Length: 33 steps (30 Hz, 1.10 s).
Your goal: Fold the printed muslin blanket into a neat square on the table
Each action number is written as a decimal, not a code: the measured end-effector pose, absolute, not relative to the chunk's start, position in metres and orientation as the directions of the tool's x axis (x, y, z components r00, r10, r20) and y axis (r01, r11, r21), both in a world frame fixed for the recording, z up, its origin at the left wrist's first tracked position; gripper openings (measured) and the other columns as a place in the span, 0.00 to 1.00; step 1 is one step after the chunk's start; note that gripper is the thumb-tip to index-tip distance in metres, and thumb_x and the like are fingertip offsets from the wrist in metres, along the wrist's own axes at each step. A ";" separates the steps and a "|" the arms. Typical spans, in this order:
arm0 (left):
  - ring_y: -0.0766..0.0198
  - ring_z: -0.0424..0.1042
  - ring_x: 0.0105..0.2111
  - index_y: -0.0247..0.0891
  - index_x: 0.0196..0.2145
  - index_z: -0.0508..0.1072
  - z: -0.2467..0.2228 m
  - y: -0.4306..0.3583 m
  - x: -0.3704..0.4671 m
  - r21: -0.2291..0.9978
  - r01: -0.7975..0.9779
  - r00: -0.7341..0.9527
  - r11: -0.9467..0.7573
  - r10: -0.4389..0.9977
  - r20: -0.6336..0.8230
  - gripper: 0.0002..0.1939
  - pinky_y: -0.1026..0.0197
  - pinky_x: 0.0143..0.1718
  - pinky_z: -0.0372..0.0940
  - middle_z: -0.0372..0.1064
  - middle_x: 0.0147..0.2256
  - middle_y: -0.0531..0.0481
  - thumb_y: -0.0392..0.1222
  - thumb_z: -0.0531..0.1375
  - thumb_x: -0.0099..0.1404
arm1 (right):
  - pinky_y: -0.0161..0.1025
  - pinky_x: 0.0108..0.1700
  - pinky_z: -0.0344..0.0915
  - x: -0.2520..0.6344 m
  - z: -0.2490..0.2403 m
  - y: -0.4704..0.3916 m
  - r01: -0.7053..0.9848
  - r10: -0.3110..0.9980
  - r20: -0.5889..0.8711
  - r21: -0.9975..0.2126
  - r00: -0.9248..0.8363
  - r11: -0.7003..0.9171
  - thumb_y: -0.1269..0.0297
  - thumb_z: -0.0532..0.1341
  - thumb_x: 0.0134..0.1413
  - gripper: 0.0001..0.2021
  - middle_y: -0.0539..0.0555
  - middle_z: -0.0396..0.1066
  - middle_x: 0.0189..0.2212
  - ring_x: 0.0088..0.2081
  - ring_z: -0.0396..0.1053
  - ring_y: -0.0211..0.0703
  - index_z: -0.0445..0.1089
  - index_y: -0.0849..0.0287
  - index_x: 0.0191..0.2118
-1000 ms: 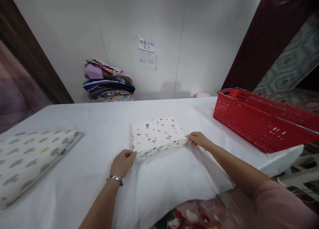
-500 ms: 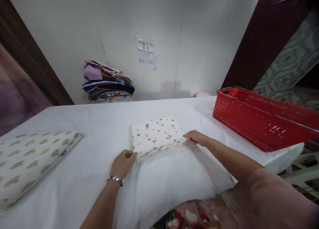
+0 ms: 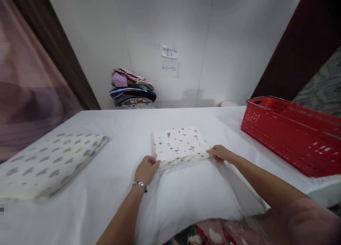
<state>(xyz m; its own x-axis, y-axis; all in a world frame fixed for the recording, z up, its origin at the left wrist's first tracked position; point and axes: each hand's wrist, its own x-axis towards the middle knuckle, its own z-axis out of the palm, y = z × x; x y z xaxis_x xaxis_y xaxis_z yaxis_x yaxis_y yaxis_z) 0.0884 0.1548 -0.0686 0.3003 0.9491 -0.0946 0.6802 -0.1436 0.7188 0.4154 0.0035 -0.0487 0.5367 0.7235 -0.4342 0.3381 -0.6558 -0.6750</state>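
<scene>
A folded white cloth [image 3: 181, 143] with small printed figures and palm trees lies flat in the middle of the white-covered table [image 3: 112, 216]. My left hand [image 3: 147, 169], with a silver bracelet at the wrist, pinches its near left corner between thumb and fingers. At the near right corner, my right hand [image 3: 220, 153] grips the cloth the same way. Several folded layers show along the near edge. To the left lies another folded cloth [image 3: 57, 159], white with grey leaf-like shapes, apart from both hands.
A red plastic basket [image 3: 287, 135] with metal handles stands on the table's right side. A stack of folded fabrics [image 3: 133, 90] sits behind the table's far edge, against the wall. Paper signs [image 3: 169, 60] hang on that wall. A curtain [image 3: 29, 81] hangs at left.
The view has turned slightly left, so everything appears shifted to the right. Both hands keep their hold on the near corners of the folded cloth, which looks unchanged.
</scene>
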 end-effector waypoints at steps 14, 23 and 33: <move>0.63 0.70 0.35 0.38 0.45 0.62 -0.063 0.132 0.100 0.735 0.676 0.292 -0.055 0.936 -0.199 0.20 0.65 0.33 0.58 0.72 0.35 0.49 0.43 0.56 0.54 | 0.33 0.26 0.63 0.429 -0.049 -0.007 0.138 0.818 -0.433 -0.847 0.379 -0.513 0.54 0.60 0.44 0.13 0.51 0.66 0.22 0.23 0.64 0.36 0.63 0.59 0.27; 0.60 0.70 0.34 0.40 0.42 0.62 -0.063 0.083 0.121 0.729 0.665 0.437 -0.161 0.876 -0.205 0.21 0.63 0.30 0.58 0.71 0.35 0.48 0.51 0.58 0.52 | 0.44 0.34 0.65 0.462 -0.060 -0.013 0.597 0.758 -0.211 -0.502 0.617 -0.625 0.57 0.58 0.44 0.17 0.58 0.70 0.31 0.32 0.69 0.50 0.63 0.58 0.41; 0.59 0.69 0.33 0.40 0.39 0.62 -0.067 0.085 0.121 0.722 0.671 0.425 -0.168 0.885 -0.189 0.21 0.63 0.29 0.57 0.71 0.34 0.49 0.53 0.58 0.51 | 0.48 0.57 0.52 0.308 -0.019 0.057 0.856 0.945 0.327 -0.482 -0.022 0.186 0.56 0.48 0.57 0.21 0.53 0.53 0.58 0.59 0.49 0.46 0.58 0.53 0.55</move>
